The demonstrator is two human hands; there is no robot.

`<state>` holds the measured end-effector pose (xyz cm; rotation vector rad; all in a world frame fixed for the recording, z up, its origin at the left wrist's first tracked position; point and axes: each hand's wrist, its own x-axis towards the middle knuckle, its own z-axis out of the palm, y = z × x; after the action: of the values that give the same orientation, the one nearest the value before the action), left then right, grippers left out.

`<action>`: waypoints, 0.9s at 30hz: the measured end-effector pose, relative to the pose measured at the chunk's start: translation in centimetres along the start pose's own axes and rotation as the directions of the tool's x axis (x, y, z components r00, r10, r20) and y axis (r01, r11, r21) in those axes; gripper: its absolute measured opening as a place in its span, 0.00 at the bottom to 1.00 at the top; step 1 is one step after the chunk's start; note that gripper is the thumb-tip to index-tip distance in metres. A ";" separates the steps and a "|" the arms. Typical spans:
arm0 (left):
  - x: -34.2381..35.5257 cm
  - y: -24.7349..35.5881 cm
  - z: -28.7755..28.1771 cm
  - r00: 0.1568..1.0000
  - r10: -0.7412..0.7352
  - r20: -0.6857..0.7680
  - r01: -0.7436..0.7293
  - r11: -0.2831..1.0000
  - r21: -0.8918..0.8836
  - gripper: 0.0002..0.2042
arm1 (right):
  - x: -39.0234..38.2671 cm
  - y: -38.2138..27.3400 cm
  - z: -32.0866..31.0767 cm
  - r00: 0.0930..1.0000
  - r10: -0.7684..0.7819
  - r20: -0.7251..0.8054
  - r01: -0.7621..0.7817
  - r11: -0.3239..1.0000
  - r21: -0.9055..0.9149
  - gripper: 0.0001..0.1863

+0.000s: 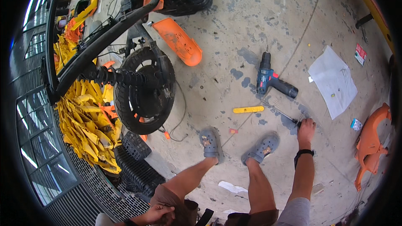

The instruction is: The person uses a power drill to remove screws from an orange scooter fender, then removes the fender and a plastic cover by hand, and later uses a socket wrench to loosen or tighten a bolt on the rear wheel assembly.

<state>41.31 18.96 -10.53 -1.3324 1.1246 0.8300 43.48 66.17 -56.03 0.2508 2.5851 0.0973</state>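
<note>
My right hand [307, 130] reaches down to the concrete floor, its fingers closed on the dark handle of a long-shafted screwdriver [283, 113]. The thin metal shaft points away to the left, toward a blue and black cordless drill [266, 80] lying on its side with a bit in its chuck. Left of the shaft lies a narrow yellow plastic strip [248, 109]. My left hand [159, 214] rests by my left knee with its fingers curled together; whatever may be in them is too small to make out.
At the left stands a black frame with a wheel [144, 90] and a shock absorber, beside a heap of yellow plastic pieces [86, 125]. An orange fender [179, 42] lies beyond. On the right are a white sheet [333, 83] and an orange molded part [370, 142].
</note>
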 end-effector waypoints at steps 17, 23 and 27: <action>-10.0 -1.4 -9.3 0.868 0.494 0.058 -0.497 0.859 0.120 0.10 | -27.8 1.3 -30.2 0.838 0.160 0.521 -0.431 0.781 0.453 0.22; -17.0 3.9 -17.2 0.637 0.768 -0.073 -0.757 0.640 0.129 0.09 | -53.2 5.3 -31.1 0.396 0.829 0.395 -0.592 -0.098 0.800 0.18; -14.9 8.1 -21.3 0.630 0.775 0.049 -0.759 0.601 0.253 0.13 | -68.0 -1.7 -35.7 0.147 0.827 0.542 -0.516 -0.403 0.755 0.21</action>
<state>26.17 0.93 3.29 -0.6089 1.8477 1.2103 81.69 50.40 8.76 2.6313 1.6566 -1.0455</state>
